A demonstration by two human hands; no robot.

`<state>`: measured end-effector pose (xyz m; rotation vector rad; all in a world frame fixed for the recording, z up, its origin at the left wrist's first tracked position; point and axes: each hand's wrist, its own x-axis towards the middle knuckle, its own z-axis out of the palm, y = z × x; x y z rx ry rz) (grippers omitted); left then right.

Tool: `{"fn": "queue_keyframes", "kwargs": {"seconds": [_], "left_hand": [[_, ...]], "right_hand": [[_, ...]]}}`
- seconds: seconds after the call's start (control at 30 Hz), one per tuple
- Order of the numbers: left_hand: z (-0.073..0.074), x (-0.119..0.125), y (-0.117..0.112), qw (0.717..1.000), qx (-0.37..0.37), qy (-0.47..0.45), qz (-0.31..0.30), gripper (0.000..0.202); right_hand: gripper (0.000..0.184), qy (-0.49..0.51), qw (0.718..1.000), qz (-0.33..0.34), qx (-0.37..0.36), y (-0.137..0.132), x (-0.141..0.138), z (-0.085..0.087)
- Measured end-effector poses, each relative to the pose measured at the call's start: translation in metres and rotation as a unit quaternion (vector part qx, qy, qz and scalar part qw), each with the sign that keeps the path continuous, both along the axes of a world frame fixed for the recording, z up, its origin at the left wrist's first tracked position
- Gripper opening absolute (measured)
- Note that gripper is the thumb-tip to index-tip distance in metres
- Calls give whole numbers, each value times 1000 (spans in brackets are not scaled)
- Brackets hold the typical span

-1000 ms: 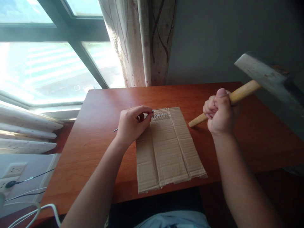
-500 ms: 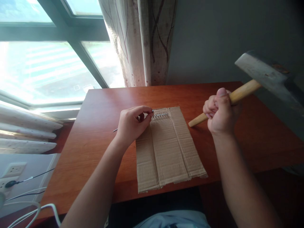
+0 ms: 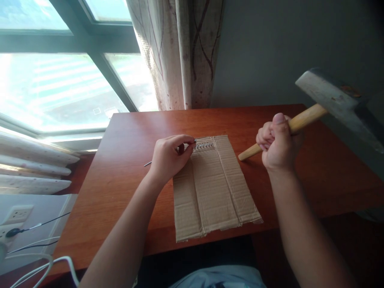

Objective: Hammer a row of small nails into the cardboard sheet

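My right hand (image 3: 279, 142) is wrapped round the wooden handle of a hammer (image 3: 333, 94), its metal head raised up to the right above the table. My left hand (image 3: 172, 154) is closed in a pinch at the top left of a flat piece of cardboard (image 3: 214, 188). Between thumb and forefinger sits a small nail (image 3: 195, 141), only its tip end showing. Just right of these fingertips, a row of several small nails (image 3: 205, 146) stands in the cardboard. A thin metal rod (image 3: 147, 164) lies on the table, partly hidden behind my left hand.
The brown wooden table (image 3: 120, 200) carries the cardboard. A window (image 3: 60, 92) and a patterned curtain (image 3: 180, 60) are behind it on the left. White cables (image 3: 61, 260) and a wall socket (image 3: 18, 216) are at the lower left.
My left hand has shifted slightly to the right, still pinching. The hammer head has dipped a little, with my right hand nearly still.
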<state>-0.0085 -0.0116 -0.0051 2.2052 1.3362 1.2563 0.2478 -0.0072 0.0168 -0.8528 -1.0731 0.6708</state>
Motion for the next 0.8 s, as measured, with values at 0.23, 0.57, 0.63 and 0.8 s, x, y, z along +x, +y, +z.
{"fn": "queue_keyframes", "kwargs": {"seconds": [0.23, 0.57, 0.63, 0.8], "left_hand": [[1, 0, 0, 1000, -2, 9, 0, 8], [-2, -2, 2, 1000, -3, 6, 2, 7], [-2, -2, 2, 1000, -9, 0, 6, 7], [-4, -1, 2, 999, -15, -21, 21, 7]], "right_hand": [[57, -6, 1000, 9, -1, -2, 1, -1], [59, -9, 1000, 2, -4, -4, 0, 0], [58, -11, 1000, -1, -3, -4, 0, 0], [56, -10, 1000, 2, -2, -6, 0, 0]]}}
